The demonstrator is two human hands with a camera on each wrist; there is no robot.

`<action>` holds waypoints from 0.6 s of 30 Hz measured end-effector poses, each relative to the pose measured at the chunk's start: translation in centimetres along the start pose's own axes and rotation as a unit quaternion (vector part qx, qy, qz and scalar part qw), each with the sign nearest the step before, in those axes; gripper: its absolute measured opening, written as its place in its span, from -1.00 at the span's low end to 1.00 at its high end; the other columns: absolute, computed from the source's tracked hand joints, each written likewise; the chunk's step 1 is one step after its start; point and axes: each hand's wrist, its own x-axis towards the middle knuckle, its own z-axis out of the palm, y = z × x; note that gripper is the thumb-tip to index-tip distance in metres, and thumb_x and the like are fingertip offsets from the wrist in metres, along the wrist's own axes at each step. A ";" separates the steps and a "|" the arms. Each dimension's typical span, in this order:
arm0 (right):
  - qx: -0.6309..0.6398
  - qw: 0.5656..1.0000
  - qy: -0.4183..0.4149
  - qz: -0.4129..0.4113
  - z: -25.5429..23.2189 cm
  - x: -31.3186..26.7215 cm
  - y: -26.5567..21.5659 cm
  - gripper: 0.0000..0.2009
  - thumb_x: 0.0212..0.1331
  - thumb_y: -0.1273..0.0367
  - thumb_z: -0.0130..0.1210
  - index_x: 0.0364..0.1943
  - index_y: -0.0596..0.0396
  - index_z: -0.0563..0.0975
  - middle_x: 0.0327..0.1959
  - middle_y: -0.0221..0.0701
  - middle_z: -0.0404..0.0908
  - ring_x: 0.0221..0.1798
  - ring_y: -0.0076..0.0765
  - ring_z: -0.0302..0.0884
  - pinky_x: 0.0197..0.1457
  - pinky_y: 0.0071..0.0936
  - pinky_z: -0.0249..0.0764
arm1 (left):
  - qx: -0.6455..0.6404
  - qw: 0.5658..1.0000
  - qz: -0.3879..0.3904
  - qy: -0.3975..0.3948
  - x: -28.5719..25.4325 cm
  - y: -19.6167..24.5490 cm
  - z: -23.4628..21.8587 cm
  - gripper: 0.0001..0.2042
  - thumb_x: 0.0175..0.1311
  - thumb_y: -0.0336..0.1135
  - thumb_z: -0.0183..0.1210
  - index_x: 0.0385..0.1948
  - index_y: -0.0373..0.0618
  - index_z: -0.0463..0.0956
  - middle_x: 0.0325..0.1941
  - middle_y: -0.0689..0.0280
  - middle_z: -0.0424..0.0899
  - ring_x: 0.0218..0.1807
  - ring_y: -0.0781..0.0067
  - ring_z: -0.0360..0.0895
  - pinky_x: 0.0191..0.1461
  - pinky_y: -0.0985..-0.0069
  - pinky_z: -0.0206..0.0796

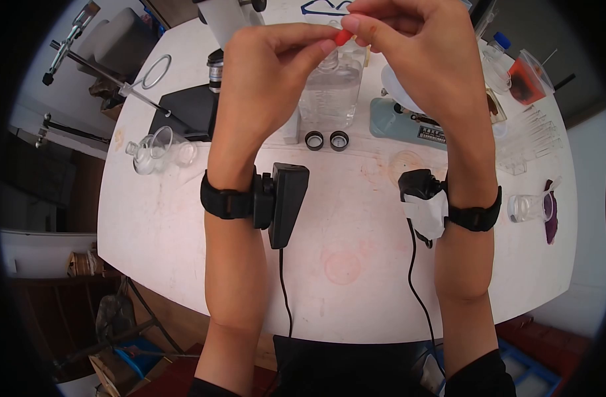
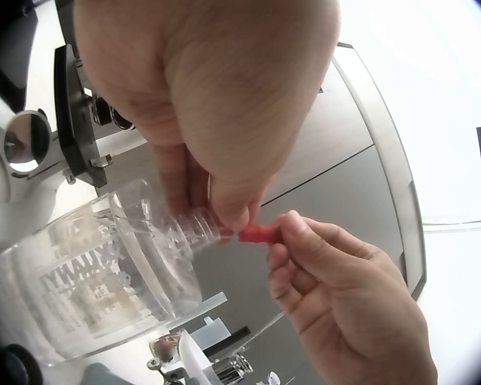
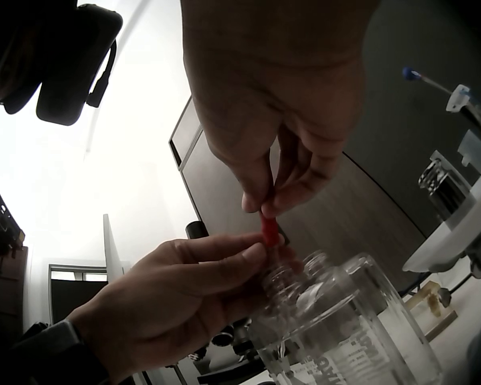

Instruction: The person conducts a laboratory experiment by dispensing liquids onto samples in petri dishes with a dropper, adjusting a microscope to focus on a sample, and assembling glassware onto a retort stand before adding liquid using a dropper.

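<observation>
High over the far side of the table, both hands meet at a small red rubber-like bulb [image 1: 343, 38]. My right hand [image 1: 435, 59] pinches one end of the bulb [image 2: 260, 233] between thumb and fingertips. The left hand [image 1: 260, 83] pinches at its other end, thumb against fingers, close beside a bottle's neck. That clear glass bottle [image 1: 332, 96] stands upright just beyond the left hand, with raised lettering on its wall, and the left fingers overlap its neck in the left wrist view. Two black screw caps [image 1: 314, 140] lie on the table in front of the bottle.
A microscope [image 1: 233, 26] stands at the back left, near a metal ring stand [image 1: 156, 73] and small glassware [image 1: 142, 157]. Right of the bottle is a green balance [image 1: 392, 122]. A test tube rack [image 1: 524, 142] and a glass flask [image 1: 526, 208] occupy the right side.
</observation>
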 end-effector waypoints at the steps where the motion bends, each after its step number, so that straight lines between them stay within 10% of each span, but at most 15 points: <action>1: -0.005 1.000 0.001 -0.008 0.0 -0.1 -0.2 -0.91 0.13 0.59 0.24 -0.35 0.44 0.61 -0.47 -0.24 0.69 -0.40 -0.52 0.64 -0.32 -0.63 0.54 | 0.000 1.000 0.000 0.000 0.0 0.0 0.0 -0.80 0.30 -0.44 0.26 -0.09 -0.26 0.69 -0.22 0.20 0.78 -0.19 0.56 0.67 -0.07 0.64 0.51; 18: -0.017 1.000 -0.003 -0.019 0.4 0.1 1.0 -0.91 0.10 0.60 0.24 -0.35 0.44 0.62 -0.47 -0.22 0.69 -0.42 -0.50 0.64 -0.32 -0.62 0.54 | -0.027 0.999 0.023 0.028 0.0 -0.5 0.3 -0.83 0.25 -0.39 0.28 -0.16 -0.14 0.73 -0.34 0.19 0.79 -0.33 0.53 0.68 -0.19 0.60 0.48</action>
